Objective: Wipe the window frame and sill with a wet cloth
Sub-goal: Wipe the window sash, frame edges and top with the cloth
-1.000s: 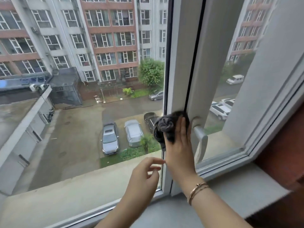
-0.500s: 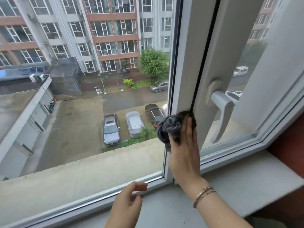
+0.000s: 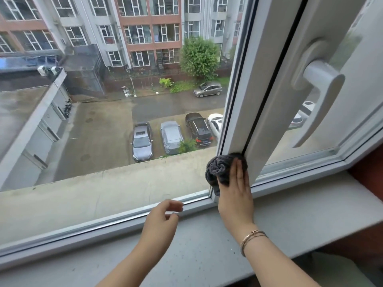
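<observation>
Setting: grey stone sill (image 3: 300, 216) runs under a white window frame (image 3: 242, 104); beyond the glass lie a wet courtyard, parked cars (image 3: 142, 141) and brick-and-grey apartment blocks (image 3: 149, 27).
Right hand: the right hand (image 3: 236, 193) lies with straight, close-set fingers flat against a bunched dark grey cloth (image 3: 219, 168), pressing it onto the frame's central upright near its foot, roughly at 4 o'clock from the middle of the view.
Cloth: crumpled into a wad, it bulges out at 9 o'clock of the fingers and covers the dark seam between the fixed upright and the opening sash (image 3: 275, 100); its lower end hangs down to the corner where the upright meets the bottom rail.
Wrist: thin metal bracelets (image 3: 251, 238) circle the right wrist above the sill.
Left hand: the left hand (image 3: 161, 222) hovers at 8 o'clock of the right one, over the sill just beside the bottom rail, fingers loosely curled, thumb and forefinger apart, holding nothing.
Handle: white lever handle (image 3: 319, 100) on the sash at 1 o'clock of the cloth, pointing downward, well apart from both hands.
Sill surface: dark specks dot the grey stone between the two forearms.
</observation>
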{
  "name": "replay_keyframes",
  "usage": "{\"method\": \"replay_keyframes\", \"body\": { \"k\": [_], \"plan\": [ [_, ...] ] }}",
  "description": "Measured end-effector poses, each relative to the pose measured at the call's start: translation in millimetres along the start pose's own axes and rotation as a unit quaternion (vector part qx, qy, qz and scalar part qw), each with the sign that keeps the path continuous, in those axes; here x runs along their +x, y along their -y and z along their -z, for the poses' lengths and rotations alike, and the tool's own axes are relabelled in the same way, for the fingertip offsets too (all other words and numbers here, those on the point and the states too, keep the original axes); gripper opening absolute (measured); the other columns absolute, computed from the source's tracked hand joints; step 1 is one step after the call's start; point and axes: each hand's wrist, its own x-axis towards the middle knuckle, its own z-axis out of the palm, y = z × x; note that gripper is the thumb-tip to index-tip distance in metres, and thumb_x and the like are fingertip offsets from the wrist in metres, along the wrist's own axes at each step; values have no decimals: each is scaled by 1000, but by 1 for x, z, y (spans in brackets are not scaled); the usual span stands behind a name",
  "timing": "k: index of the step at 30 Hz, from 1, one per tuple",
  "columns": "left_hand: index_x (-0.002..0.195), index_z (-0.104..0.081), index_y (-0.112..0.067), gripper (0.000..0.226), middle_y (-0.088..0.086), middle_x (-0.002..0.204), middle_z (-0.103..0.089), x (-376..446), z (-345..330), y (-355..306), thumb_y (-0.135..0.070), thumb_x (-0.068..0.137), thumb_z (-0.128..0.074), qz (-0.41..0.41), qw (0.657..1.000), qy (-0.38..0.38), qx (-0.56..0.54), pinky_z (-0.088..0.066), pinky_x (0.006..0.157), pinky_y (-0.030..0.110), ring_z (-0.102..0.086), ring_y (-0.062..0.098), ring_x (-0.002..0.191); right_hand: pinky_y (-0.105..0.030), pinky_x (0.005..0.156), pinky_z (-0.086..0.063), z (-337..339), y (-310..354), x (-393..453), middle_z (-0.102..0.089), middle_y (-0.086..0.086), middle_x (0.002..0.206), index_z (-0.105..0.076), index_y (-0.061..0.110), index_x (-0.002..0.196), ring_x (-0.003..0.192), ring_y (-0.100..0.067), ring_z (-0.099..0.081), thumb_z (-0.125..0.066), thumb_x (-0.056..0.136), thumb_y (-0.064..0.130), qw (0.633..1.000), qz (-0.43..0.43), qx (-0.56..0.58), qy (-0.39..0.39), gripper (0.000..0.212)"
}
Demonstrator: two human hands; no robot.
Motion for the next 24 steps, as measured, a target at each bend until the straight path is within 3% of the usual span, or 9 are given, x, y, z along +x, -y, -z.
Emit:
{"method": "replay_keyframes", "body": {
  "k": [5, 10, 13, 15, 18, 20, 24],
  "plan": [
    [95, -64, -25, 35, -14, 102, -66, 1, -2, -3, 0, 86, -41, -1, 1000, 10, -11, -41, 66, 13, -61, 12, 98, -37, 119, 0, 38, 2, 23, -16, -24, 153, -28, 10, 146, 143, -34, -11, -28, 84, 15, 995, -23, 65, -70, 62],
    [97, -64, -24, 36, -13, 102, -66, 4, -7, -1, 0, 86, -39, 8, 1000, 15, -20, -42, 63, 15, -61, 17, 100, -41, 119, 2, 58, -1, 62, -6, -23, 154, -18, 13, 150, 144, -35, -1, -51, 84, 10, 991, -31, 52, -119, 73],
    [99, -64, -23, 36, -12, 103, -67, 7, -10, 2, -1, 86, -38, 19, 999, 11, -28, -42, 62, 17, -62, 23, 100, -41, 117, 4, 27, -2, 42, -4, -20, 152, -23, 12, 148, 142, -34, -5, -43, 85, 16, 996, -13, 23, -84, 66],
    [100, -64, -22, 36, -10, 104, -67, 9, -12, 7, -1, 86, -38, 25, 999, 10, -31, -43, 63, 18, -62, 24, 100, -42, 115, -2, -3, -3, 13, -11, -21, 149, -40, 9, 141, 138, -35, -14, -31, 83, 21, 1000, -2, -1, -28, 60],
    [100, -64, -21, 35, -9, 105, -66, 11, -15, 14, -2, 87, -39, 31, 999, 12, -26, -43, 66, 19, -62, 17, 100, -42, 112, -13, -36, -1, -27, -28, -25, 146, -63, 7, 120, 133, -34, -24, -27, 79, 18, 998, 7, -32, 62, 56],
    [101, -65, -20, 33, -9, 105, -67, 13, -18, 20, -2, 87, -41, 41, 999, 11, -28, -44, 66, 19, -62, 17, 100, -42, 110, -18, -47, 4, -41, -38, -26, 143, -66, 6, 116, 133, -33, -26, -25, 78, 17, 994, -12, -31, 99, 57],
    [103, -64, -18, 31, -6, 104, -67, 11, -21, 24, -1, 88, -43, 54, 998, 9, -45, -46, 70, 19, -61, 16, 101, -40, 110, -16, -51, 10, -52, -39, -25, 144, -67, 6, 115, 134, -33, -24, -22, 78, 18, 989, -35, -15, 141, 59]
  ]
}}
